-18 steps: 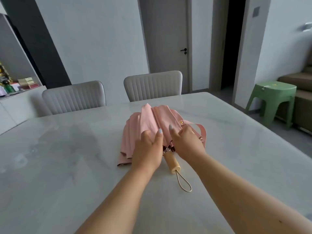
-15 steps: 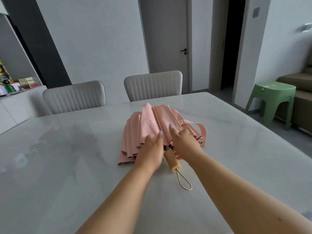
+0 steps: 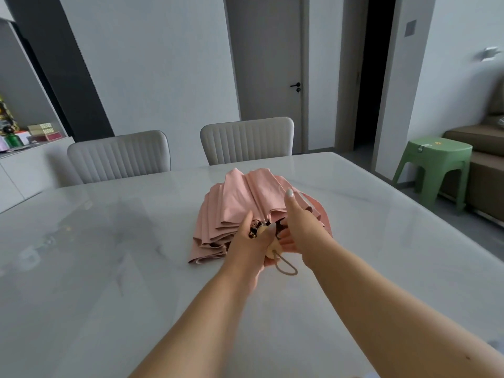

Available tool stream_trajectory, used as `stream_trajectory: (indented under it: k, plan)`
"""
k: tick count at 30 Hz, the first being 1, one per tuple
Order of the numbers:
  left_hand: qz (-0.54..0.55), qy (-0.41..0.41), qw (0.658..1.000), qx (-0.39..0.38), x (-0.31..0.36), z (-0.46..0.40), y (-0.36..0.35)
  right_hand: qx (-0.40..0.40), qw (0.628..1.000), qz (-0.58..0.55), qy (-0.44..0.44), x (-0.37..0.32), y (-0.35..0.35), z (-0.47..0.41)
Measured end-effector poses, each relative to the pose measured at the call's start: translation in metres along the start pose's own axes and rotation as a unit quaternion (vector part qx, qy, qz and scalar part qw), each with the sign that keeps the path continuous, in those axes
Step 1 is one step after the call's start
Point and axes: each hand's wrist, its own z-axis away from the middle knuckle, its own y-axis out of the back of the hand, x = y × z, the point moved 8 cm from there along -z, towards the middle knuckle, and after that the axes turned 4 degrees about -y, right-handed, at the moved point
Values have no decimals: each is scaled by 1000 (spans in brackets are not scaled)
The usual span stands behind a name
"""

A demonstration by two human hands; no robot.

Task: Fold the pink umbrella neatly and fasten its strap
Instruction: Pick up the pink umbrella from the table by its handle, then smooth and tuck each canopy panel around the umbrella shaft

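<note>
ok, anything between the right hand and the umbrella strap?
Nothing separate visible. The strap loops out on the umbrella's right side, just beyond the right hand, which already lies on the pink folds beside it. The left hand holds the handle, clear of that path.

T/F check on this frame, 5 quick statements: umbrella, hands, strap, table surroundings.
1. The pink umbrella lies on the table. True.
2. The left hand grips the wooden handle. True.
3. The strap is wrapped and fastened round the canopy. False: it hangs loose in a loop at the umbrella's right side, and the folds are still spread.
4. The right hand rests flat on the bare table, away from the umbrella. False: it is at the umbrella, thumb up against the canopy.
5. A red stool stands right of the table. False: the stool is green.
</note>
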Motion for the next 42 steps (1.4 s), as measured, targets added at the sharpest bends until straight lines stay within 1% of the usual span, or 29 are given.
stream_trajectory:
  k: [3, 5, 7, 12, 16, 20, 22, 24, 26, 28, 30, 32, 34, 38, 40, 42]
  plan:
    - [39, -12, 999, -1, 4, 3, -2, -19, 998, -12, -56, 13, 6, -5]
    - [44, -16, 999, 15, 4, 5, -2, -61, 996, -13, -68, 22, 4, -10]
    - [51, -24, 998, 27, 4, 8, 0, -119, 989, -37, -75, 28, -7, -14]
    - [33, -50, 998, 1, -1, 9, -2, -242, 960, -126, -59, 15, -32, -15]
    - [20, -77, 997, -12, 4, 7, 0, -299, 945, -114, -69, 5, -43, -12]
    - [3, -93, 995, -29, 5, -1, 2, -306, 942, -113, -74, -2, -47, -16]
    - [-28, -99, 994, -38, 7, -3, 0, -289, 946, -127, -69, -8, -44, -21]
    - [-83, -99, 990, -54, 8, -2, -4, -261, 953, -138, -69, -11, -42, -27]
    - [-129, -78, 986, -68, 3, 0, -8, -217, 965, -126, -78, -3, -40, -36]
    - [-163, -49, 983, -70, -1, 3, -9, -191, 969, -117, -104, 9, -39, -39]
    - [-212, -44, 974, -60, 3, 8, -7, -172, 972, -117, -109, 16, -38, -38]
    - [-258, -67, 963, -32, 16, 10, 1, -168, 976, -102, -92, 17, -39, -37]
    - [-296, -111, 949, 3, 35, 9, 13, -170, 978, -97, -73, 15, -39, -33]
    - [-315, -163, 933, 49, 67, -1, 30, -157, 983, -86, -34, 17, -32, -30]
    - [-328, -206, 919, 77, 88, -3, 33, -150, 985, -83, -20, 16, -30, -26]
    - [-342, -239, 905, 88, 108, -3, 31, -143, 987, -70, -1, 12, -30, -21]
